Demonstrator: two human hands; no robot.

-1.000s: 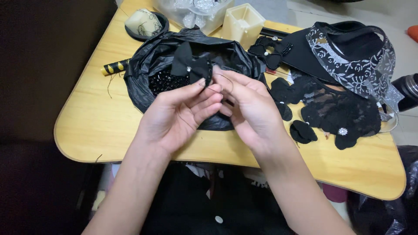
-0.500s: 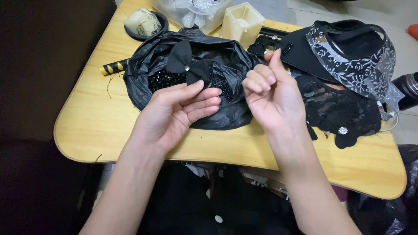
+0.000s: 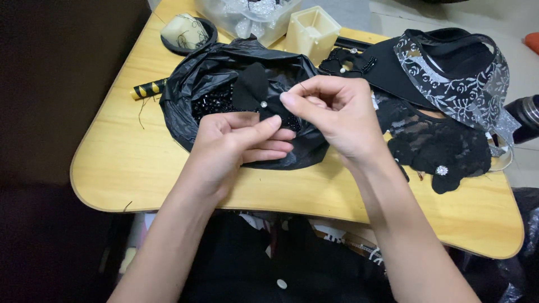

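Observation:
A small black fabric flower [image 3: 250,87] with a pearl bead at its centre stands up from my left hand [image 3: 236,143], which grips its lower edge between thumb and fingers. Just to its right, my right hand [image 3: 337,112] has thumb and forefinger pinched on a thin dark thread [image 3: 302,86]; I cannot tell whether a needle is there. Both hands hover over an open black plastic bag [image 3: 185,78] holding shiny black beads [image 3: 216,104].
The wooden table [image 3: 112,163] has a rounded front edge. At the back are a cream square box [image 3: 311,28], a clear bag of silvery bits [image 3: 252,14] and a round cream cushion [image 3: 188,31]. A black lace visor [image 3: 449,62] and lace pieces [image 3: 443,148] lie right.
My right hand drew away to the right and upward, then came back left to the flower. My left hand kept hold of the flower over the bag.

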